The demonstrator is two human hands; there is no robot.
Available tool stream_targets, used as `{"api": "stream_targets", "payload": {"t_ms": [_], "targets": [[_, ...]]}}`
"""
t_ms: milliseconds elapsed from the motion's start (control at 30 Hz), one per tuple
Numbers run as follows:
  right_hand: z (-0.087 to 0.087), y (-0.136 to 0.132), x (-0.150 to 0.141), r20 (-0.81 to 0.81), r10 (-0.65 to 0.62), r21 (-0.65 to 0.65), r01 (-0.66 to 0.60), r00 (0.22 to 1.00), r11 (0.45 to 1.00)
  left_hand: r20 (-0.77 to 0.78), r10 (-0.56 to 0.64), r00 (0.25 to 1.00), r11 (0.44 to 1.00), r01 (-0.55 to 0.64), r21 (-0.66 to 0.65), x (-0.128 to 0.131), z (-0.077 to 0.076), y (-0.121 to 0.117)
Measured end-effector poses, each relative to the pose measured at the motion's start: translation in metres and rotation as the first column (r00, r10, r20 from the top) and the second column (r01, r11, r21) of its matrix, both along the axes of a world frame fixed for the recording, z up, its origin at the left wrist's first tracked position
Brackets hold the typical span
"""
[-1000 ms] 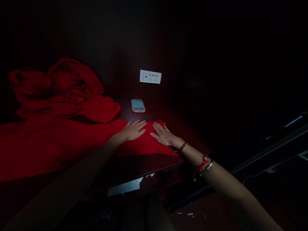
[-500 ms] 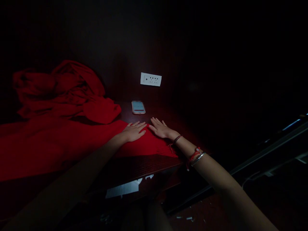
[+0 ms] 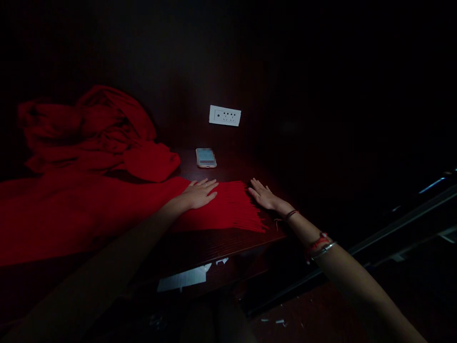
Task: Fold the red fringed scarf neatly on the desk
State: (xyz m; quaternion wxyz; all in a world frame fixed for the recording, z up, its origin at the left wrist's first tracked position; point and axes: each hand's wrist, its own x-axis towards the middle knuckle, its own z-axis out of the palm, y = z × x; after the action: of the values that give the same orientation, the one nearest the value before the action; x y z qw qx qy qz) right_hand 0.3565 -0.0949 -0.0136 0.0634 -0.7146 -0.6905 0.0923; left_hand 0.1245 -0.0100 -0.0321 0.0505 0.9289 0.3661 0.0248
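while the left hand (image 3: 202, 194) lies palm down on the red scarf (image 3: 143, 200), fingers spread, the right hand (image 3: 262, 194) is off to its right at the fringe (image 3: 246, 209), open and flat with its fingers close to one another. neither hand pinches anything. half a second ago the right hand was just beside the left one, over the cloth; now it is well apart from it, out by the tips of the strands, and the fringe it partly covered shows fully, fanned towards the right. the left hand has hardly changed place. whether the right hand touches the outermost strands is hard to tell.

the scarf lies stretched along the worktop (image 3: 219, 243), its fringed end near the front edge and its other end running out of view at the left. behind it sits a crumpled heap of red cloth (image 3: 107, 133), as it did before. the phone (image 3: 206, 157) rests beyond the left hand, below the white socket (image 3: 224, 116) on the dark wall. under the front edge of the worktop some white paper (image 3: 183, 279) shows. bracelets (image 3: 319, 245) circle the right forearm.
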Motion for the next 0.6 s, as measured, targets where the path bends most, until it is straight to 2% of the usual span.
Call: {"api": "stream_targets", "payload": {"t_ms": [100,167,267,333,467,600], "targets": [[0.003,-0.009,-0.031,-0.023,0.123,0.109,-0.120,0.992,0.987,0.008,-0.003,1.000,1.000,0.003,0.012,0.000,-0.003,0.002],[0.002,-0.015,-0.056,-0.009,0.239,0.097,-0.237,0.971,0.967,0.011,-0.004,1.000,1.000,0.003,0.020,0.000,-0.003,0.002],[-0.003,-0.022,-0.075,0.035,0.288,0.040,-0.289,0.957,0.956,0.009,-0.001,1.000,1.000,0.000,0.025,-0.001,-0.003,0.001],[-0.006,-0.027,-0.072,0.058,0.269,0.014,-0.270,0.961,0.963,0.007,0.002,1.000,1.000,-0.002,0.024,-0.001,-0.002,0.001],[-0.009,-0.040,-0.042,0.052,0.200,-0.021,-0.199,0.978,0.980,0.007,0.003,1.000,1.000,-0.003,0.022,-0.001,-0.002,0.001],[-0.006,-0.050,-0.019,-0.059,0.117,-0.002,-0.117,0.991,0.993,0.029,-0.010,1.000,0.997,0.008,0.071,0.000,-0.002,-0.001]]}}
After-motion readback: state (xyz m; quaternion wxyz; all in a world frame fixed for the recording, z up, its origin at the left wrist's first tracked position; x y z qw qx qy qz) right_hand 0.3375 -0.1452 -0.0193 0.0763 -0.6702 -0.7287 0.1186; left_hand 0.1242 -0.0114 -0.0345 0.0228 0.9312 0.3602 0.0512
